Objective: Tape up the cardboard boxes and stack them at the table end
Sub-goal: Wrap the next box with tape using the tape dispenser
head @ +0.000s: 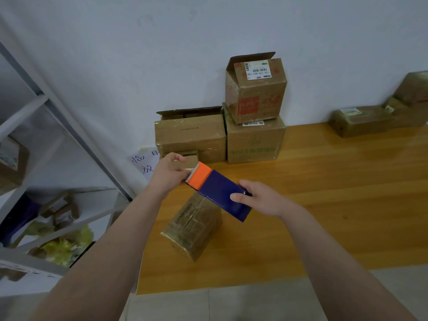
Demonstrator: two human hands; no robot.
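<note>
A wooden table (324,181) with an orange-brown grain stands against a plain white wall (162,54); grey floor tiles (231,302) show at its near edge, and a pale metal shelf (46,140) holding small parcels stands to the left.

The right hand (261,200) holds a tape dispenser (217,193) in a firm grip, thumb flat on its glossy blue top and fingers wrapped round its far side. The dispenser is a flat, slab-shaped thing with an orange head that ends in a toothed edge. The left hand (169,172) meets that toothed end with curled fingers and the thumb lifted apart. Whether its grip pinches any tape cannot be told.

Directly below the 2 hands a small cardboard box (192,225) lies on the table, brown, creased and shiny with clear tape. Beyond the left grip, against the wall, stand a wide box (190,135) with its flaps open, a green-printed box (256,142) beside it, and a red-printed box (254,89) with a white label stacked on the latter. Well beyond the right grip, more taped boxes (361,121) sit at the far end of the table.
</note>
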